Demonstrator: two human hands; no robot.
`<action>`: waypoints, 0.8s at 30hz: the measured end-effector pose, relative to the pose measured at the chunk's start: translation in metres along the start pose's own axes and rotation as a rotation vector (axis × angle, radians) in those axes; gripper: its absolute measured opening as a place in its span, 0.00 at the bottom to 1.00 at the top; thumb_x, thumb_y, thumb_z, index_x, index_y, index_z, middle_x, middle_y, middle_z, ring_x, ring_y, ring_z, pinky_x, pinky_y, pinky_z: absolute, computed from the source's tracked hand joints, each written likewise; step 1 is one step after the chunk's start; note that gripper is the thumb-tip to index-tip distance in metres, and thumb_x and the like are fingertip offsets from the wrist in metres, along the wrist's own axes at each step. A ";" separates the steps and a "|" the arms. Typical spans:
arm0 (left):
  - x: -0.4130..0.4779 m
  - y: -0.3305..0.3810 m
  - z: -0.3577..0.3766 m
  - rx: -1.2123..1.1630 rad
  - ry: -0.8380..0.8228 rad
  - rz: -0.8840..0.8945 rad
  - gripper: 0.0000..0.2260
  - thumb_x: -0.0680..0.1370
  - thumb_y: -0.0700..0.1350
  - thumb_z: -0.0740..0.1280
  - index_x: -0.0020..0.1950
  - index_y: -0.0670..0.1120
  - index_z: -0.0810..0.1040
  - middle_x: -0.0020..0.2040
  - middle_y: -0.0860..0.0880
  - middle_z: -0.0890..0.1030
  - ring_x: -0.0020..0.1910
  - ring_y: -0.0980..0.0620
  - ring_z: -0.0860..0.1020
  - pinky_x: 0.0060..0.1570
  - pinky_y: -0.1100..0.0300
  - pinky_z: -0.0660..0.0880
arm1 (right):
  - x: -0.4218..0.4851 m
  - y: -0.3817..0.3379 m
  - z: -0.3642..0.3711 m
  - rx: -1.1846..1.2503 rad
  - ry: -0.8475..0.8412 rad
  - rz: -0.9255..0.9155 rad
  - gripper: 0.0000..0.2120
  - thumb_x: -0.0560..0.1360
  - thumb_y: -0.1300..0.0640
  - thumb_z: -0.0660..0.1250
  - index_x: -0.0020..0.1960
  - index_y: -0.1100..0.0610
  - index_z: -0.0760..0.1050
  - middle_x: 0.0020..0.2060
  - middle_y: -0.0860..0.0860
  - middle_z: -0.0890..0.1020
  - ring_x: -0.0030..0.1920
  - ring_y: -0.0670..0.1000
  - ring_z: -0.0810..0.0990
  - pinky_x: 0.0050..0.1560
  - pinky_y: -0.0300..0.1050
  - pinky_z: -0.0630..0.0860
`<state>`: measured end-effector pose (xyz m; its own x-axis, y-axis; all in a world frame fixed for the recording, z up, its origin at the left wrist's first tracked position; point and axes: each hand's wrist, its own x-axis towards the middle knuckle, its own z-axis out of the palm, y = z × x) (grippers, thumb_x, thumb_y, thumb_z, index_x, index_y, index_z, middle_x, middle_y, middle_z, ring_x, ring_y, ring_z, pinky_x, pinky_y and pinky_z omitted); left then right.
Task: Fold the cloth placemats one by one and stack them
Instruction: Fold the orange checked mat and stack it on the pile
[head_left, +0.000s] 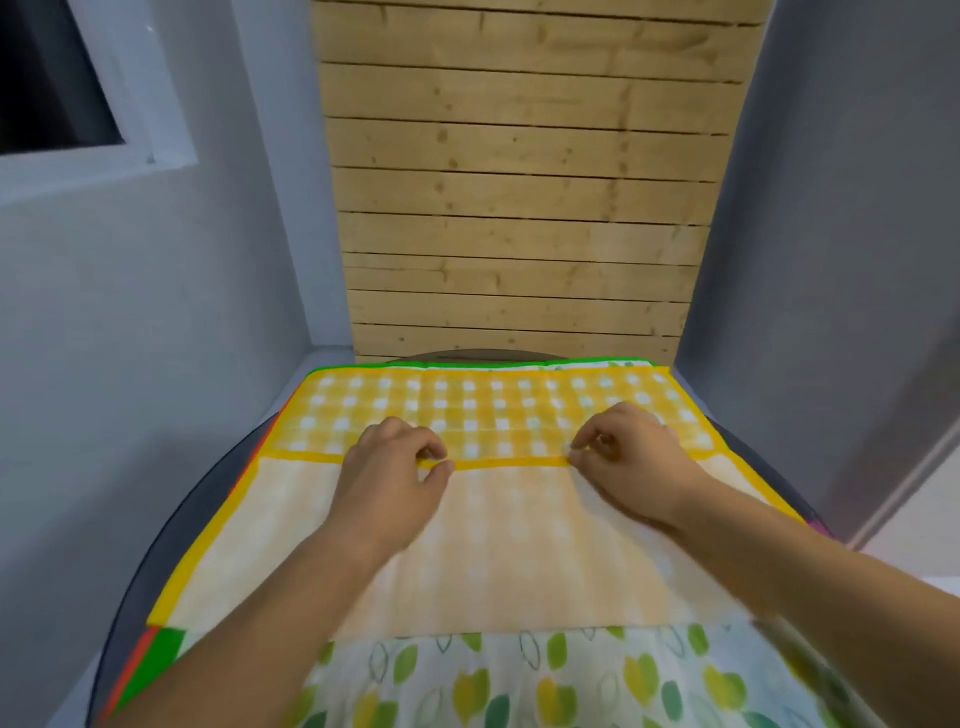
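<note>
A yellow checked placemat (498, 415) lies on top of the pile, its near part turned over so the pale underside (519, 540) faces up. The yellow hem runs across the middle of the mat. My left hand (395, 473) pinches that hem left of centre between thumb and fingers. My right hand (628, 457) pinches the same hem further right. Under it lies a white placemat with green and yellow leaves (519, 675), green-bordered, showing at the near edge and along the far edge.
The mats rest on a dark round table (218, 499). Orange-red edges of other mats (132, 675) peek out at the left. Grey walls stand on both sides, a wooden slat panel (519, 208) behind, and a window (62, 93) at upper left.
</note>
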<state>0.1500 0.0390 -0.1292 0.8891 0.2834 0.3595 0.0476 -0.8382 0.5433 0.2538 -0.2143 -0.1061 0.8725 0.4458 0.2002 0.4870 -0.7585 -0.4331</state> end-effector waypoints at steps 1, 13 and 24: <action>0.000 -0.001 0.001 -0.017 0.002 -0.002 0.04 0.75 0.50 0.74 0.45 0.57 0.80 0.45 0.59 0.74 0.53 0.54 0.74 0.60 0.51 0.73 | 0.007 0.001 -0.002 0.047 0.021 0.000 0.04 0.74 0.47 0.69 0.40 0.43 0.78 0.45 0.44 0.77 0.48 0.47 0.75 0.53 0.48 0.70; 0.005 -0.009 0.007 -0.092 0.008 -0.063 0.08 0.74 0.52 0.74 0.50 0.60 0.79 0.49 0.62 0.74 0.57 0.56 0.75 0.64 0.50 0.72 | 0.117 0.004 -0.006 0.071 -0.024 0.084 0.12 0.74 0.44 0.71 0.52 0.51 0.82 0.49 0.48 0.83 0.51 0.51 0.80 0.52 0.44 0.75; 0.007 -0.013 0.005 -0.214 -0.004 -0.098 0.11 0.71 0.49 0.78 0.50 0.60 0.80 0.50 0.62 0.77 0.56 0.57 0.77 0.62 0.52 0.74 | 0.132 0.009 0.009 0.116 0.026 0.123 0.14 0.71 0.42 0.74 0.49 0.50 0.81 0.38 0.46 0.80 0.40 0.49 0.78 0.45 0.46 0.75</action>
<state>0.1580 0.0493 -0.1375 0.8869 0.3564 0.2939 0.0367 -0.6886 0.7243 0.3726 -0.1584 -0.0916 0.9268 0.3390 0.1615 0.3694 -0.7460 -0.5541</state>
